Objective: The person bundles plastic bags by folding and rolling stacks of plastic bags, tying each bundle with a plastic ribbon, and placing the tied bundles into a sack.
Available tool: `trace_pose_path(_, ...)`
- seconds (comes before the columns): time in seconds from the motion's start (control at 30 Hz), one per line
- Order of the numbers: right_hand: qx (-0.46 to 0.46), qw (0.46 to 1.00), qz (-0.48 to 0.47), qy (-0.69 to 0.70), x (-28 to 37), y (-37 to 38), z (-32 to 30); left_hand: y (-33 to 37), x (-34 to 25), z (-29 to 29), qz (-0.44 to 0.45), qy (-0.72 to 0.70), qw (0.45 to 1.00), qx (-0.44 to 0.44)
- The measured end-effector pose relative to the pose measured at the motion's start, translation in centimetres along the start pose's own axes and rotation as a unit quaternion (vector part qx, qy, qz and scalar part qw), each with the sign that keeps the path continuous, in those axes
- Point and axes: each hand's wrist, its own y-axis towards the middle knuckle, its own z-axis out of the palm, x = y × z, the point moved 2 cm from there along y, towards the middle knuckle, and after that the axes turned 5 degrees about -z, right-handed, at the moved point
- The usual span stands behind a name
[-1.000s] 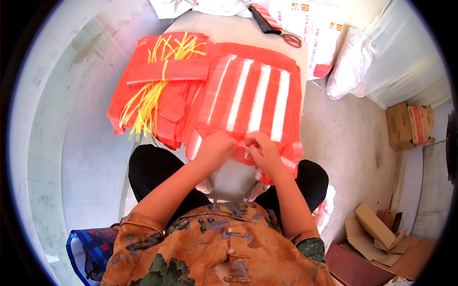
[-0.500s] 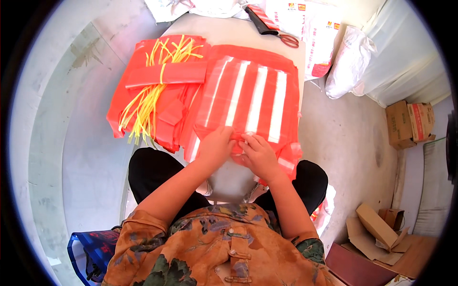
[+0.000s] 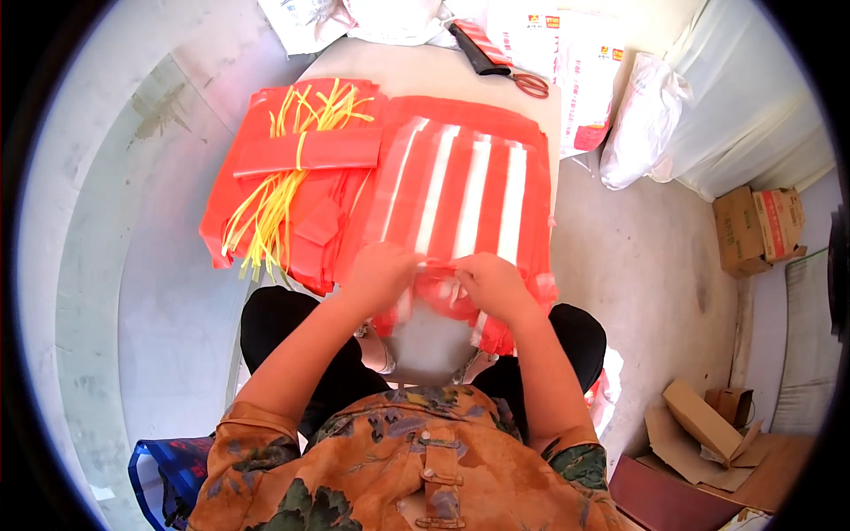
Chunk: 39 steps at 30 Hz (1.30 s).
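Crowding the far edge of the pale table (image 3: 390,66) are white sacks (image 3: 586,88), with a black object (image 3: 482,55) and red-handled scissors (image 3: 529,85) lying in front of them. On the left half sits a stack of plain red plastic (image 3: 332,190), topped by a folded red band (image 3: 341,150) and a bunch of yellow strands (image 3: 282,203) lying crosswise to it. Right beside it lies the striped red-and-white plastic (image 3: 450,190), its near end reaching the person's knees (image 3: 580,341). A white bag (image 3: 645,119) and a cardboard carton (image 3: 760,228) stand off to the right, opened cardboard (image 3: 704,420) lies at the lower right, and a blue bag (image 3: 181,465) is at the lower left.

Both forearms angle inward from below. The left hand (image 3: 382,273) and right hand (image 3: 494,285) face each other, backs up, a small gap between them, covering part of the striped plastic's near end. The right thumb and forefinger are pinched together on that plastic; the left fingers are curled onto it too, though blur hides their tips. Crumpled, see-through plastic hangs below them.

Counted: two hands, one pair of scissors, one folded band, one blue bag, and four white stripes on the top sheet.
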Motion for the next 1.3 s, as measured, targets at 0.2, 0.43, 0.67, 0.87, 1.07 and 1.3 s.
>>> trace_pose_path(0.2, 0.106, 0.965, 0.157, 0.181, -5.6, 3.0, -0.4, 2.8, 2.1, -3.1, -0.167, -0.103, 0.978, 0.069)
trace_pose_path(0.43, 0.162, 0.951, 0.224, 0.14, -6.2, 4.4, -0.8, 3.5, 4.8, -1.7, -0.26, -0.145, 0.952, 0.067)
trace_pose_path(0.67, -0.059, 0.921, 0.254, 0.29, -8.3, -2.4, -1.3, 3.8, 4.8, -1.1, -0.252, -0.139, 0.958, 0.018)
trace_pose_path(0.87, -0.151, 0.887, 0.282, 0.332, -10.2, -4.5, 0.3, 4.6, 3.8, -1.6, -0.249, -0.1, 0.963, 0.003)
trace_pose_path(1.07, -0.151, 0.943, 0.295, 0.016, -7.3, -3.4, -0.1, 4.4, 4.3, -0.8, -0.246, -0.054, 0.967, -0.044)
trace_pose_path(1.3, -0.255, 0.953, 0.092, -0.134, -4.5, -4.0, -1.7, 1.6, 4.9, -1.8, -0.145, 0.036, 0.973, -0.175)
